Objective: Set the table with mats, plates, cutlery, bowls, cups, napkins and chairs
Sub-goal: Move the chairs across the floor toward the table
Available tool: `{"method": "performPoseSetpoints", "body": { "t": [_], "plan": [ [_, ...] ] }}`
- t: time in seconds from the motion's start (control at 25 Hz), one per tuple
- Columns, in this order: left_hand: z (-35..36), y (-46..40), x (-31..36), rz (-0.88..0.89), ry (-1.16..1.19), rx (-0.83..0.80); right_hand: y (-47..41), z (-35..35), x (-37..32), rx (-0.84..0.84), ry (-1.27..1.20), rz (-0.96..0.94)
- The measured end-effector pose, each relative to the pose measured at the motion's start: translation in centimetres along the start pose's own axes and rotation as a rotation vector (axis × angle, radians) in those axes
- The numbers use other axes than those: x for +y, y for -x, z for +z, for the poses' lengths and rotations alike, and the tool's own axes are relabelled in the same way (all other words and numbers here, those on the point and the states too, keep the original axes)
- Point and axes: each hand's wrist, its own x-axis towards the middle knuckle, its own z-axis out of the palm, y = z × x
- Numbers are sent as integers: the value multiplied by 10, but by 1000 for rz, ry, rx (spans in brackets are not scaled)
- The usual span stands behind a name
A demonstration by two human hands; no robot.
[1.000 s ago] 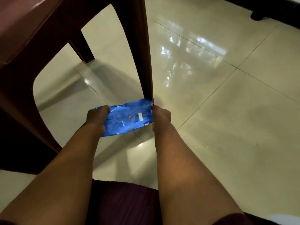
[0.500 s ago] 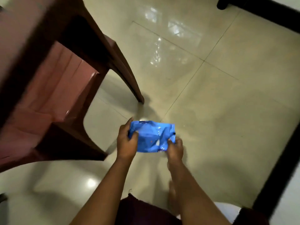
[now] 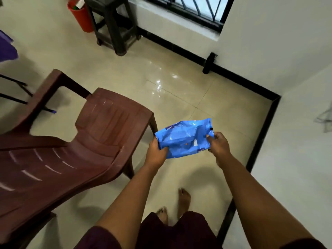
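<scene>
Both hands are on the blue pack [image 3: 183,138], probably the napkins: left hand [image 3: 156,153] grips its near corner, right hand [image 3: 218,143] pinches the far end, held above the floor [image 3: 179,90]. It's crinkly, shiny and looks half flat. Chair [image 3: 80,141] just left, no tabletop in sight, so most of the setting looks undone.

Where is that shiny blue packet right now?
In the head view the blue packet sits just right of centre, held up above the tiled floor between the left hand and the right hand, beside the brown plastic chair's front corner.
</scene>
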Motion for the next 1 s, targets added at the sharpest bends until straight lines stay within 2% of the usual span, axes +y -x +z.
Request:
{"method": "performPoseSetpoints", "body": {
  "t": [0.2,0.4,0.72,1.0],
  "plan": [
    [-43,34,44,89,3,-17,62,-13,-55,24,30,-48],
    [-51,22,63,149,45,23,55,-8,-75,27,88,-88],
    [-50,-72,107,77,3,160,-51,10,-152,-116,191,-157],
    [-34,-183,191,-87,263,286,-176,28,-275,-279,274,-295]
  ]
}}
